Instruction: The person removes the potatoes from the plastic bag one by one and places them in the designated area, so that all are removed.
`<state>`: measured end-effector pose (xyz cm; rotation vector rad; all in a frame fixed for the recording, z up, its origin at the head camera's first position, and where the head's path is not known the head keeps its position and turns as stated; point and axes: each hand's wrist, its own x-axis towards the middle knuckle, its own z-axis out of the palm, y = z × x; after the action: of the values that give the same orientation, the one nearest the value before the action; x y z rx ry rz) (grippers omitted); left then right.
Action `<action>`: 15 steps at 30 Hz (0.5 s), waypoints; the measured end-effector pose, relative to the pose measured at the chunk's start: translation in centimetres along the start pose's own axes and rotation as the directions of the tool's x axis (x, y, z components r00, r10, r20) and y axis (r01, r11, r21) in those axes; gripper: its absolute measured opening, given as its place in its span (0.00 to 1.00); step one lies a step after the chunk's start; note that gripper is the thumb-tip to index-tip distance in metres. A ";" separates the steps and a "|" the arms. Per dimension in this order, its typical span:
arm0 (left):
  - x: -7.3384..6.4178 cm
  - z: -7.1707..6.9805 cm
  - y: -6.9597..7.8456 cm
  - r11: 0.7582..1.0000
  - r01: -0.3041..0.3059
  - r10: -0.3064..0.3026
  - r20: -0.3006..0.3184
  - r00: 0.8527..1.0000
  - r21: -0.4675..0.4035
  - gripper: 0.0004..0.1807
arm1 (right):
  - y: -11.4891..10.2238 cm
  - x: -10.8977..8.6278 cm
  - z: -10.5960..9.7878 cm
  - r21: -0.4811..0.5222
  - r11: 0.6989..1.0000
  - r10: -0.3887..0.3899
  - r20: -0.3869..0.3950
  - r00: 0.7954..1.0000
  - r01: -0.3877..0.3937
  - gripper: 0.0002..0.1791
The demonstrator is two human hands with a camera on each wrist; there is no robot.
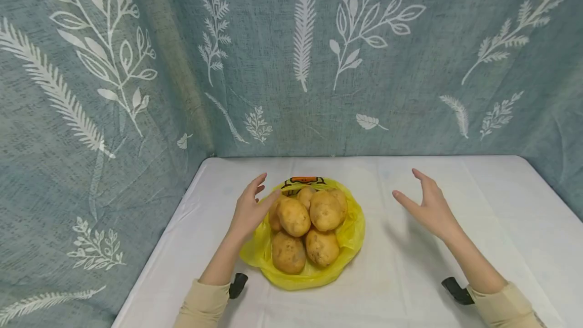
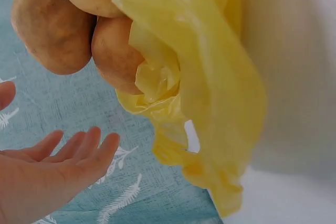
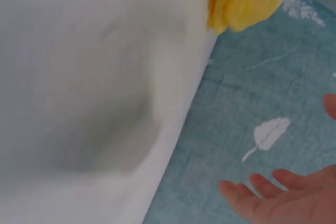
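Observation:
Several potatoes (image 1: 325, 210) sit piled in a yellow plastic bag (image 1: 300, 281) whose sides are folded down around them. My left hand (image 1: 251, 208) is raised at the bag's left edge, thumb and fingers spread and holding nothing; in the head view its thumb tip overlaps the bag's rim. From the left wrist view, the crumpled yellow bag (image 2: 220, 77) hangs beside the potatoes, with the left fingers (image 2: 86, 148) apart from it. My right hand (image 1: 431, 207) hovers over the table to the right of the bag, thumb and fingers apart, holding nothing.
A white cloth (image 1: 391, 287) covers the table. Behind and to the left hangs a blue-green curtain (image 1: 273, 65) printed with white leaves. A black wrist device (image 1: 238, 286) shows at the left sleeve and another black device (image 1: 457, 291) at the right.

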<state>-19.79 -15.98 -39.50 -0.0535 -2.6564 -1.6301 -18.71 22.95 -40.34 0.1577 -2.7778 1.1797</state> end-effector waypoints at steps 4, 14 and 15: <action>-0.3 -0.1 -0.3 1.000 0.009 -0.009 0.035 0.999 -0.011 0.36 | -0.9 -0.2 0.4 0.089 0.996 -0.003 0.064 0.998 -0.002 0.46; -1.3 -0.5 -0.6 0.994 0.108 -0.104 0.126 0.987 -0.023 0.38 | -2.4 -0.5 1.7 0.242 0.970 -0.004 0.168 0.986 -0.037 0.43; -1.4 -0.5 -0.6 0.993 0.113 -0.109 0.133 0.985 -0.021 0.38 | -2.5 -0.5 1.9 0.253 0.967 -0.010 0.173 0.985 -0.035 0.43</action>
<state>-18.38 -16.75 -39.88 -0.0134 -2.7805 -1.7558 -17.97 19.88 -39.95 0.2795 -2.7604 1.5967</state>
